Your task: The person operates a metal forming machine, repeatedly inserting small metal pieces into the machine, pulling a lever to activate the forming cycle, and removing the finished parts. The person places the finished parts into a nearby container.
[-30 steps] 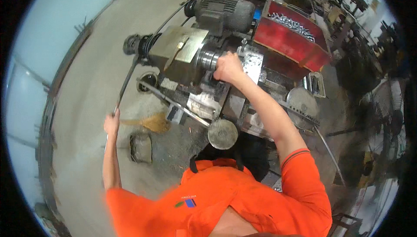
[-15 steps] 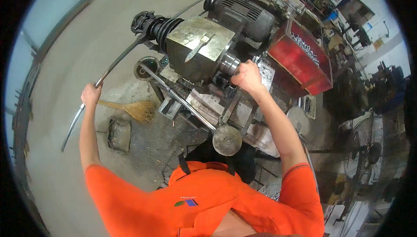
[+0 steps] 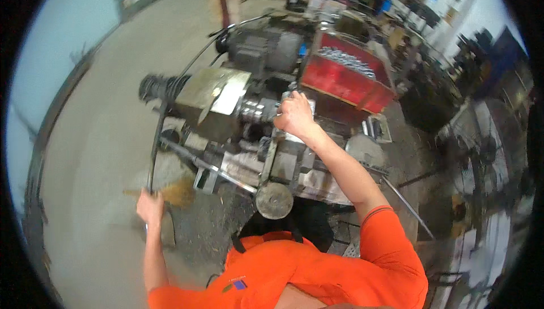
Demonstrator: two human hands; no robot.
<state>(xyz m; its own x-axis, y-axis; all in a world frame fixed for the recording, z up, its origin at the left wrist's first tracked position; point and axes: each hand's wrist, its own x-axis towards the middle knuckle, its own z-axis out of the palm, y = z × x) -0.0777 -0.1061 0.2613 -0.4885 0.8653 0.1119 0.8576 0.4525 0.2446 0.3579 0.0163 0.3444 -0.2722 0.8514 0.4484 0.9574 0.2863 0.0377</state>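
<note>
My left hand (image 3: 150, 207) is wrapped round the lower part of a long metal lever (image 3: 156, 159), which rises to the left end of a small lathe-like machine. My right hand (image 3: 296, 116) is at the right end of the machine's shiny spindle (image 3: 253, 111), fingers curled and pinched together; whatever they hold is hidden. Left of the spindle stands the boxy metal headstock (image 3: 198, 91), a flat tool (image 3: 208, 109) lying on its top. In front, a second metal bar (image 3: 212, 167) slants down to a round metal disc (image 3: 274, 200) near my waist.
Behind the spindle sits a dark electric motor (image 3: 263, 51). A red bin (image 3: 340, 85) holding many small metal parts (image 3: 347, 61) stands beyond my right hand. A straw broom (image 3: 180, 192) lies on the floor near my left hand. To the right is a caged fan (image 3: 484, 130).
My left hand has swung the lever down and inward, so it now hangs steeper. The view has shifted, moving the machine leftward. My right hand stays by the spindle end.
</note>
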